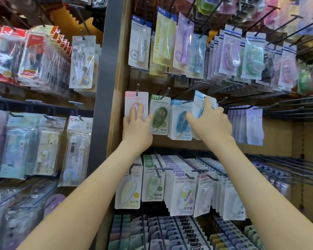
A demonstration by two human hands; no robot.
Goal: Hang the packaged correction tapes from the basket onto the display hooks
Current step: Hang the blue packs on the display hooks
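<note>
Pressing flat on the pink pack (136, 102), left of the green pack (160, 115), with left grip (136, 124), fingers straight. Further right of the green pack, past a hung blue pack (181, 121): clutching a tilted pale blue pack (199, 103) with right grip (209, 120), fingers curled round it, near a bare hook (223, 100). Cannot tell whether threaded yet. Likely risks: missing the hole, slipping off the tip, knocking the neighbour loose. Basket out of sight.

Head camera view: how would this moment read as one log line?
left hand: straight fingers on hung pink pack | right hand: holds tilted light-blue pack | basket: not in view
</note>
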